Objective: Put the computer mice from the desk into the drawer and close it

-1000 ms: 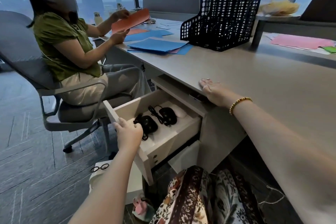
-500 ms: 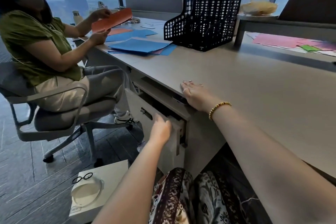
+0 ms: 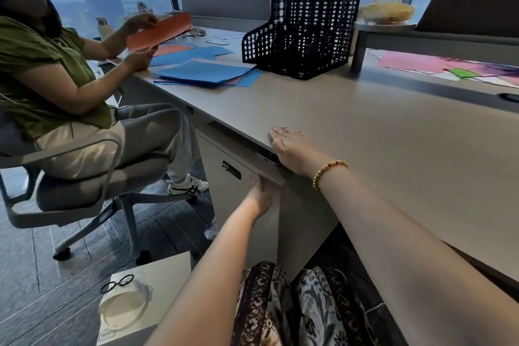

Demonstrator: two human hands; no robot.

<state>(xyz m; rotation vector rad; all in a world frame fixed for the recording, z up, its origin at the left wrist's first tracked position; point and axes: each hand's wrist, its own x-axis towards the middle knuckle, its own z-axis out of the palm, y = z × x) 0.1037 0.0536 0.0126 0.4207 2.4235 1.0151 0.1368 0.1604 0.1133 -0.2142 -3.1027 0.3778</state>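
Observation:
The pale drawer [image 3: 238, 191] under the desk [image 3: 393, 135] sits flush with the cabinet front, its small lock [image 3: 230, 171] showing. No computer mouse is visible on the desk top; the drawer's inside is hidden. My left hand [image 3: 261, 194] presses against the drawer front just below the cabinet's top lip, with the fingertips tucked out of sight. Flat on the desk's front edge rests my right hand [image 3: 289, 146], fingers spread, holding nothing, a bead bracelet on the wrist.
A person in a green top [image 3: 42, 73] sits on an office chair [image 3: 84, 191] close at the left, holding an orange sheet [image 3: 160, 31]. Blue papers [image 3: 205, 71] and a black mesh file rack [image 3: 303, 34] lie farther back. A white box [image 3: 140, 295] stands on the floor.
The drawer, open with black mice inside a second ago, has been pushed fully shut by my left hand. My right hand has stayed on the desk edge.

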